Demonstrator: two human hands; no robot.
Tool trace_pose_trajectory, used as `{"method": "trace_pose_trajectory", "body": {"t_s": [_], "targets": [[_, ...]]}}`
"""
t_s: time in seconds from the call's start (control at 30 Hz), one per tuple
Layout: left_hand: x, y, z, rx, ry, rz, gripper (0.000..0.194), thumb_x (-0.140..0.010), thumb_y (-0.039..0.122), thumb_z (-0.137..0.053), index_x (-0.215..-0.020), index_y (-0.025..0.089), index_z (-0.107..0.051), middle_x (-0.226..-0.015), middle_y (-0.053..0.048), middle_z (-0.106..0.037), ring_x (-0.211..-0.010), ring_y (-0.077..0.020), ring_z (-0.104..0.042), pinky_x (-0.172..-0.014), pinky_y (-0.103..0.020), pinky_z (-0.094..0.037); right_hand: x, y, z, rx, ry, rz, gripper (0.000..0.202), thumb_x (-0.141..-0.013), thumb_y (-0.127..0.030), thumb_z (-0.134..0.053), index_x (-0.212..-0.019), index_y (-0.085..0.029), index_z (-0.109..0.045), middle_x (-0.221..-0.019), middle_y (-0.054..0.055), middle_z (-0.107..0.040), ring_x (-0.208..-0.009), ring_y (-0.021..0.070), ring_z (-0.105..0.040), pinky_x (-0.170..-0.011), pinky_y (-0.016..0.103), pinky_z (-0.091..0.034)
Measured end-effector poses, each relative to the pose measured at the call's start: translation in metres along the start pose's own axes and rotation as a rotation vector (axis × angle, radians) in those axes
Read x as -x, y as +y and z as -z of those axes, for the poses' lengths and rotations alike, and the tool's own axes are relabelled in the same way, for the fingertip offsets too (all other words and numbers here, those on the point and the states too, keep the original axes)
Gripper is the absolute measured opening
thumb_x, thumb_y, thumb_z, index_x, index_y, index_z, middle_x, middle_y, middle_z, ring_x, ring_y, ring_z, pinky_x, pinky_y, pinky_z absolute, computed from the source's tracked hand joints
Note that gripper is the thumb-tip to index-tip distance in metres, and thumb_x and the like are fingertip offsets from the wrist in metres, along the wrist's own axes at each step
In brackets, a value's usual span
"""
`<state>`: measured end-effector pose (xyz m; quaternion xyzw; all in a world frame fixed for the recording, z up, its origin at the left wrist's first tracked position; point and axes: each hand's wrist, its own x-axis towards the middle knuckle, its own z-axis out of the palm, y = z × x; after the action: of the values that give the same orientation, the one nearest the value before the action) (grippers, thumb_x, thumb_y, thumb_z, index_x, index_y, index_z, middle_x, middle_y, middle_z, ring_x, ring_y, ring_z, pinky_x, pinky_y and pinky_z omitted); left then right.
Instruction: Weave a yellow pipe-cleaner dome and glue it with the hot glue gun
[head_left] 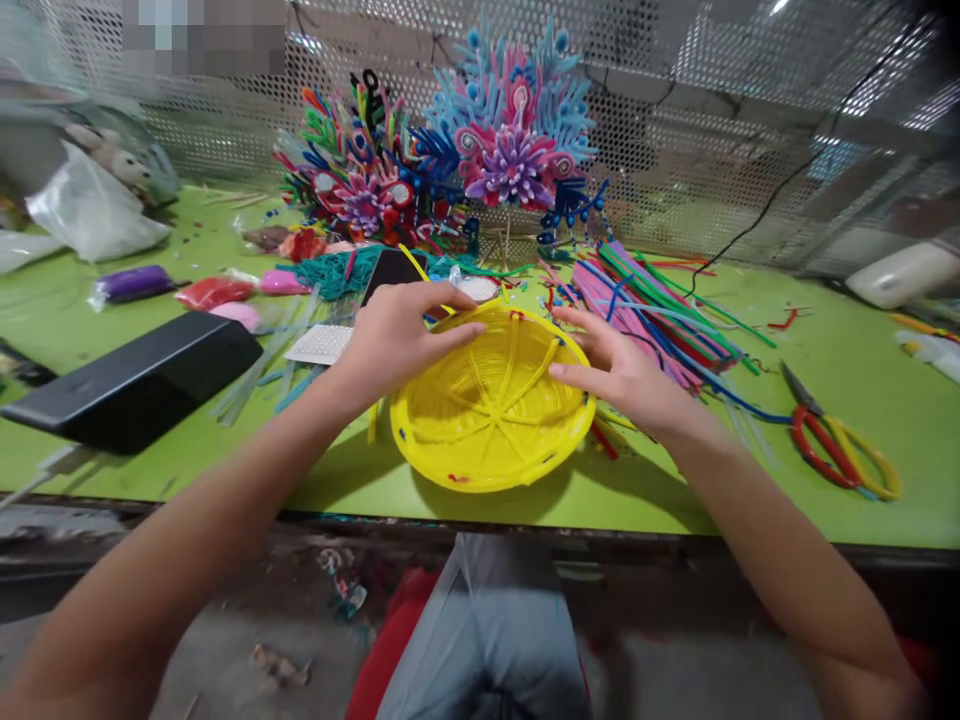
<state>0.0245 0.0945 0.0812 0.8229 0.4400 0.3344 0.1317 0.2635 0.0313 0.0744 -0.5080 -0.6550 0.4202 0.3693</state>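
Observation:
A round yellow bowl-shaped frame (495, 415), with ribs meeting at its centre, is tilted with its hollow side toward me near the table's front edge. My left hand (409, 330) is closed on its upper left rim, thumb on the inside. On the upper right rim my right hand (619, 365) grips with the thumb inside and the fingers behind. Small red and blue bits show on the rim. A thin yellow strip (412, 262) sticks up behind my left hand.
Red-and-yellow-handled scissors (840, 445) lie at the right on the green table (750, 400). Colourful pipe cleaners (660, 315) spread behind my right hand. A black box-like device (139, 375) is at the left. Fuzzy flower headpieces (514, 130) stand at the back, against a perforated screen.

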Motion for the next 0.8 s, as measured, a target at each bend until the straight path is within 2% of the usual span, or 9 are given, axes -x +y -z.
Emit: {"method": "trace_pose_trajectory", "body": {"t_s": [0.1, 0.23, 0.43, 0.53, 0.8], "targets": [[0.0004, 0.0021, 0.0008, 0.053, -0.004, -0.044, 0.028, -0.082, 0.044, -0.061, -0.095, 0.024, -0.075, -0.101, -0.005, -0.077, -0.092, -0.0202, -0.07, -0.078, -0.028, -0.052, -0.0004, 0.0037, -0.0002, -0.028, -0.019, 0.061, 0.066, -0.079, -0.03, -0.062, -0.141, -0.025, -0.041, -0.128, 0.01, -0.064, -0.114, 0.0234, -0.064, -0.099, 0.046, -0.052], [0.0008, 0.0015, 0.0004, 0.097, 0.004, -0.043, 0.025, -0.085, 0.036, -0.056, -0.093, 0.024, -0.075, -0.101, -0.004, -0.077, -0.092, -0.0189, -0.07, -0.079, -0.027, -0.053, -0.0016, 0.0044, -0.0014, -0.014, -0.011, 0.105, 0.063, -0.079, -0.023, -0.057, -0.141, -0.024, -0.042, -0.129, 0.009, -0.064, -0.116, 0.0225, -0.062, -0.099, 0.043, -0.051], [0.0003, 0.0001, 0.0027, 0.144, -0.017, -0.084, 0.02, -0.083, 0.034, -0.058, -0.086, 0.024, -0.074, -0.1, -0.004, -0.076, -0.096, -0.0201, -0.069, -0.084, -0.03, -0.055, 0.0017, 0.003, -0.0028, 0.013, -0.03, 0.118, 0.063, -0.079, -0.021, -0.054, -0.14, -0.024, -0.038, -0.129, 0.009, -0.062, -0.111, 0.022, -0.063, -0.098, 0.044, -0.051], [0.0005, 0.0002, 0.0026, 0.173, 0.003, -0.1, 0.018, -0.082, 0.032, -0.058, -0.084, 0.022, -0.073, -0.097, -0.005, -0.076, -0.094, -0.0194, -0.069, -0.08, -0.029, -0.055, 0.002, 0.0045, -0.0024, 0.019, -0.038, 0.143, 0.061, -0.079, -0.02, -0.053, -0.138, -0.026, -0.038, -0.131, 0.009, -0.06, -0.111, 0.0216, -0.063, -0.098, 0.045, -0.05], [0.0015, 0.0028, 0.0023, 0.213, 0.039, -0.017, 0.01, -0.079, 0.031, -0.062, -0.079, 0.022, -0.066, -0.088, -0.004, -0.075, -0.085, -0.0183, -0.07, -0.074, -0.028, -0.057, 0.0054, 0.0006, -0.0055, 0.061, -0.031, 0.165, 0.06, -0.079, -0.019, -0.051, -0.136, -0.026, -0.038, -0.133, 0.009, -0.059, -0.115, 0.0217, -0.061, -0.099, 0.044, -0.049]]}}
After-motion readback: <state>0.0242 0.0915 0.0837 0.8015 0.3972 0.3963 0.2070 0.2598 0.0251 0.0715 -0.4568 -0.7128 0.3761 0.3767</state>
